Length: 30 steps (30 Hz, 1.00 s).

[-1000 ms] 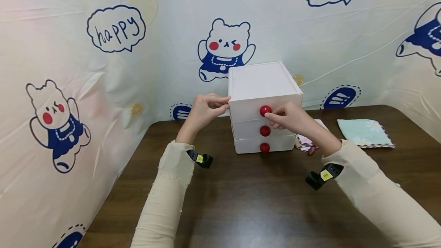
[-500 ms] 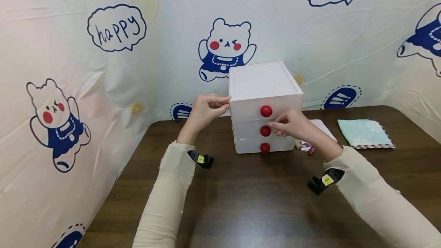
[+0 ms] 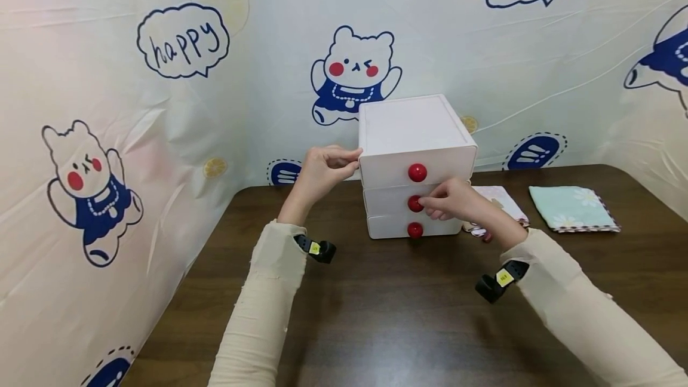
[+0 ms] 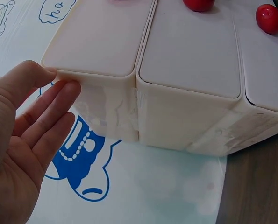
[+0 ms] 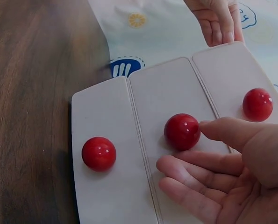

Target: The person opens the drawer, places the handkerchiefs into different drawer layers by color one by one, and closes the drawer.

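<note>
Down from the top knob a second ago, the right hand [image 3: 457, 199] is now at the middle glossy red ball-shaped knob [image 3: 415, 203] in the head view. The left hand [image 3: 322, 175] stays at the upper left front corner of the boxy white three-drawer cabinet [image 3: 414, 124], which stands toward the back of the dark brown wood-grain worktop [image 3: 376, 315]. To its right lie a folded pale patterned cloth [image 3: 500, 199], partly hidden by the forearm, and a folded mint-green floral cloth [image 3: 572, 208]. Pale sheeting [image 3: 274, 28] printed with bears, lemon slices and "happy" bubbles hangs around the worktop.

Left wrist view: thumb and fingers pinch the cabinet's edge.

Right wrist view: thumb and index finger clasp the middle knob.
</note>
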Tool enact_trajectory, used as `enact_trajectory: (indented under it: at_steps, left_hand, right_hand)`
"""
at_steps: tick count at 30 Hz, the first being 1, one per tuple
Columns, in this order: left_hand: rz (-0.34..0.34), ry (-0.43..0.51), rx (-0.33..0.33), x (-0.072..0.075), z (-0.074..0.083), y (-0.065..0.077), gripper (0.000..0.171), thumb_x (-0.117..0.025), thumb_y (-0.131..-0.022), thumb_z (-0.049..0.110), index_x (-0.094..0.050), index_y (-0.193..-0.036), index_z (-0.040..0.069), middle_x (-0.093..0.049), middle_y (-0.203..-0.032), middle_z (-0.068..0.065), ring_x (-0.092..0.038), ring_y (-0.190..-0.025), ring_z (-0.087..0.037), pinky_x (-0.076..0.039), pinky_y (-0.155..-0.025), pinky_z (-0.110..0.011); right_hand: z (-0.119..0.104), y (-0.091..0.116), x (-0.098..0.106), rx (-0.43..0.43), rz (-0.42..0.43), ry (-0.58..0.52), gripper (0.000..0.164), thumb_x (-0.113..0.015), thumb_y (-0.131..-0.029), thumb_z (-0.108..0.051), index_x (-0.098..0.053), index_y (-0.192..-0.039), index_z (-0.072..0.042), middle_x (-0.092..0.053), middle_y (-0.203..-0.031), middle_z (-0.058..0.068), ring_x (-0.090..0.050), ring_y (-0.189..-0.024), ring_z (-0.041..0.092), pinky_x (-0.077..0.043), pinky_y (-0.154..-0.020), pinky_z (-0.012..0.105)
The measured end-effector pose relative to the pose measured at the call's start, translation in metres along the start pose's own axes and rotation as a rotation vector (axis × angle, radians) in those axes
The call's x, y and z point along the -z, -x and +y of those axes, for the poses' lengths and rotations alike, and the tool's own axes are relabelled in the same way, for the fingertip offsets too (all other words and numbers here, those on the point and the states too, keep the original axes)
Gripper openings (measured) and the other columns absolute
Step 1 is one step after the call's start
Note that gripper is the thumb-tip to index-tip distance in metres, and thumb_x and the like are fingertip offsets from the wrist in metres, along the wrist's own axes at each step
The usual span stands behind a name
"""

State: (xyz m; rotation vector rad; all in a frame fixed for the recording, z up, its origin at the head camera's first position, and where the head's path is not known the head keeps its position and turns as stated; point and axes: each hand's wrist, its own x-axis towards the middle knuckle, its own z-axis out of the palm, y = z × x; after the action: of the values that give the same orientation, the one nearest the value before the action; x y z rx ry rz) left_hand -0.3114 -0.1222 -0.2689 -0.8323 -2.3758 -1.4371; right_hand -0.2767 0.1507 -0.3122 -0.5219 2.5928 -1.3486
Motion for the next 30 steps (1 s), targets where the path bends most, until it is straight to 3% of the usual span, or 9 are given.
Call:
enact_trajectory:
  at_steps: [7,16,30]
  left_hand:
    - [0.007,0.007,0.003,0.0010,-0.0008,0.0011,0.024,-0.069,-0.080,0.002,-0.070,-0.104,0.005,-0.067,-0.092,-0.007,-0.063,-0.076,-0.015,-0.053,-0.067,-0.026]
    - [0.015,0.012,-0.008,-0.0008,-0.0009,0.0010,0.024,-0.069,-0.080,0.002,-0.069,-0.104,0.004,-0.067,-0.092,-0.007,-0.063,-0.077,-0.015,-0.053,-0.068,-0.026]
    - [0.014,0.014,0.007,-0.0008,-0.0013,0.0010,0.024,-0.069,-0.080,0.003,-0.070,-0.104,0.006,-0.067,-0.093,-0.008,-0.063,-0.077,-0.016,-0.053,-0.067,-0.025]
  right_hand:
    - [0.0031,-0.0042,-0.0060,-0.031,-0.024,-0.022,0.032,-0.060,-0.090,-0.017,-0.066,-0.094,0.014,-0.066,-0.074,0.017,-0.063,-0.068,0.028,-0.055,-0.065,0.033]
    - [0.0028,-0.0031,-0.0095,-0.021,0.000,-0.011,0.031,-0.062,-0.088,-0.020,-0.067,-0.091,0.011,-0.066,-0.072,0.017,-0.060,-0.058,0.016,-0.055,-0.065,0.033]
    - [0.0020,0.0028,-0.0090,-0.034,-0.025,0.041,0.033,-0.063,-0.088,-0.023,-0.068,-0.093,0.010,-0.065,-0.071,0.012,-0.061,-0.065,0.025,-0.055,-0.064,0.031]
